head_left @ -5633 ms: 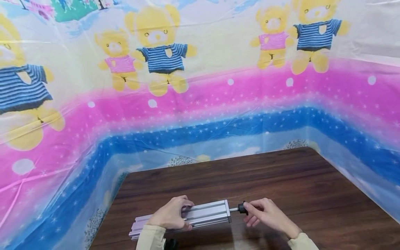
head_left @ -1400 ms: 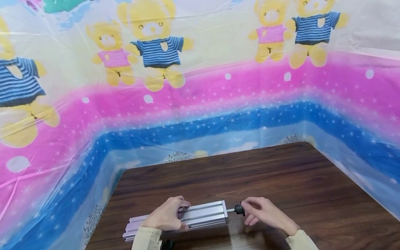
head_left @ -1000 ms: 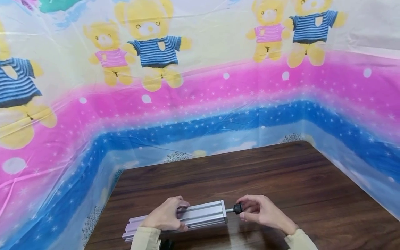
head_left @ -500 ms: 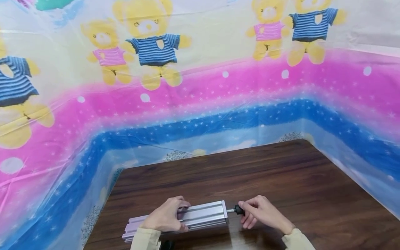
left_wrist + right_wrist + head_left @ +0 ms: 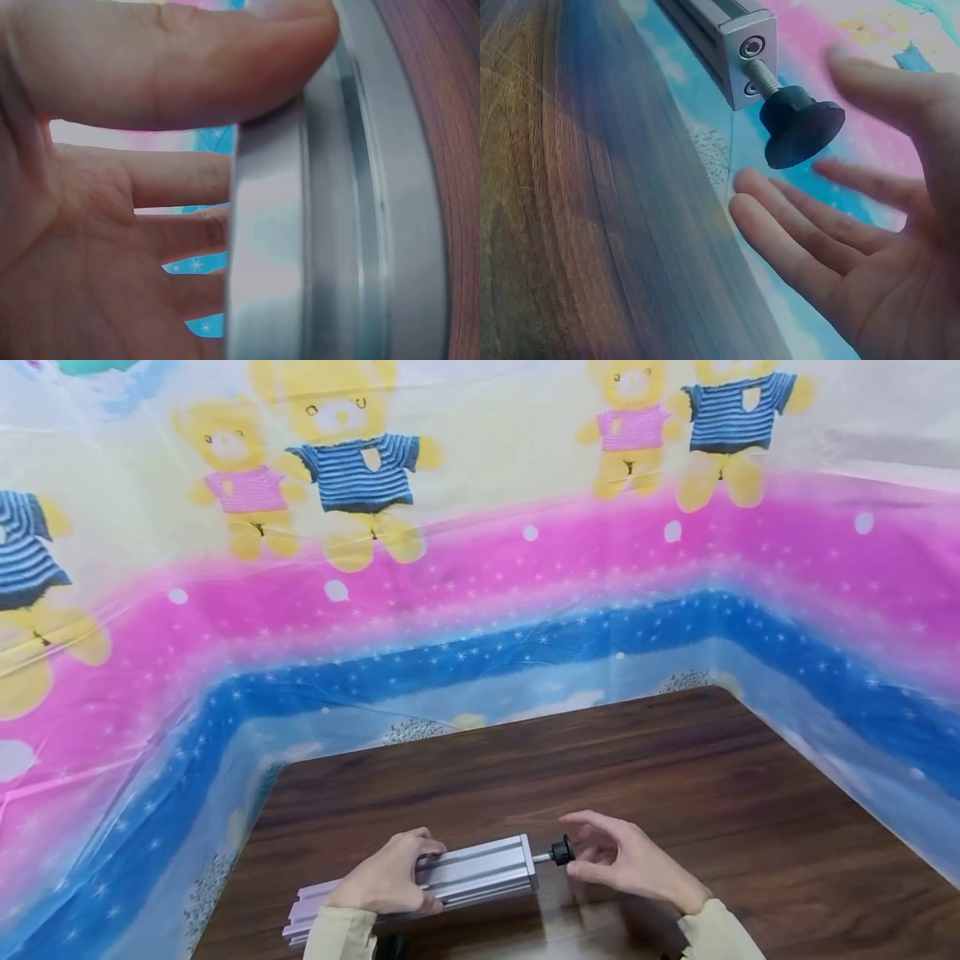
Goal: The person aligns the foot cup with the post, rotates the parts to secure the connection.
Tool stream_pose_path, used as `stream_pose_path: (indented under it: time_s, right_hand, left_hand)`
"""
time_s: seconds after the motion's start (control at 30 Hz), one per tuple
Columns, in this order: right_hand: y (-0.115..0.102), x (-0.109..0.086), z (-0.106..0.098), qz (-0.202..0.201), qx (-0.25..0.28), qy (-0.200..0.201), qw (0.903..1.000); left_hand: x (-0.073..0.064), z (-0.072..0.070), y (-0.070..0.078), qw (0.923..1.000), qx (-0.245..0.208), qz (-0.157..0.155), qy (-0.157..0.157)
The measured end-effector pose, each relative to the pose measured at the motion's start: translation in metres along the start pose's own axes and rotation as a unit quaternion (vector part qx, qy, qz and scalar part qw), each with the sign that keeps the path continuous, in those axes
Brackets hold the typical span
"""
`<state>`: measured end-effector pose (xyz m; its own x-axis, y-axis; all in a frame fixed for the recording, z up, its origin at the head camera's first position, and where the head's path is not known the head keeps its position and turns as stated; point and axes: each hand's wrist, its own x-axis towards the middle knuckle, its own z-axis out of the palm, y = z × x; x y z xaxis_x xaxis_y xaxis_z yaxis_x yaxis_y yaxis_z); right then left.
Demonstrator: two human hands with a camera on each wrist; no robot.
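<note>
My left hand [image 5: 386, 875] grips a silver aluminium profile [image 5: 480, 870], thumb on the near side and fingers over the far side. In the left wrist view the thumb presses the grooved profile [image 5: 270, 247]. From the end plate [image 5: 750, 56] at its right end sticks a threaded rod [image 5: 763, 78] bearing a black levelling foot [image 5: 804, 129]. Around that foot my right hand [image 5: 637, 864] is spread, thumb and fingers apart from it. The right wrist view shows a gap between the fingertips [image 5: 750, 214] and the foot.
The dark wood table [image 5: 615, 760] extends beyond both hands. A cloth printed with bears [image 5: 465, 577] hangs behind and along its sides. Some dark item [image 5: 392, 947] shows partly below the left wrist, too hidden to identify.
My right fingers have repeatedly pinched and let go of the levelling foot; since half a second ago they have spread off it. The left hand keeps its grip. The head view has shifted slightly.
</note>
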<state>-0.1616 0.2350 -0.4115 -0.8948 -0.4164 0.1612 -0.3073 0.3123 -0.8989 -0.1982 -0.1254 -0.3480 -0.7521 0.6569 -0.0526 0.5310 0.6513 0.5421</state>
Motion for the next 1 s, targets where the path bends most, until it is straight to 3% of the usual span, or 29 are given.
stream_pose_path:
  time_s: [0.13, 0.33, 0.67, 1.0]
  right_hand:
    - [0.0010, -0.0011, -0.0033, -0.048, -0.010, 0.002, 0.9988]
    - [0.0010, 0.0007, -0.0044, -0.045, -0.018, 0.004, 0.9988]
    - [0.0000, 0.0033, -0.0058, -0.006, 0.013, -0.021, 0.9997]
    - [0.0024, 0.0061, -0.0015, 0.059, 0.058, -0.032, 0.9960]
  left_hand:
    - [0.0011, 0.0005, 0.0032, 1.0000, 0.007, -0.004, -0.001]
    - [0.0026, -0.0001, 0.0050, 0.9999, 0.012, -0.003, -0.001]
    - [0.0045, 0.0014, 0.0065, 0.9998, 0.021, 0.004, 0.005]
    - [0.0048, 0.0018, 0.0092, 0.9998, 0.018, 0.009, 0.006]
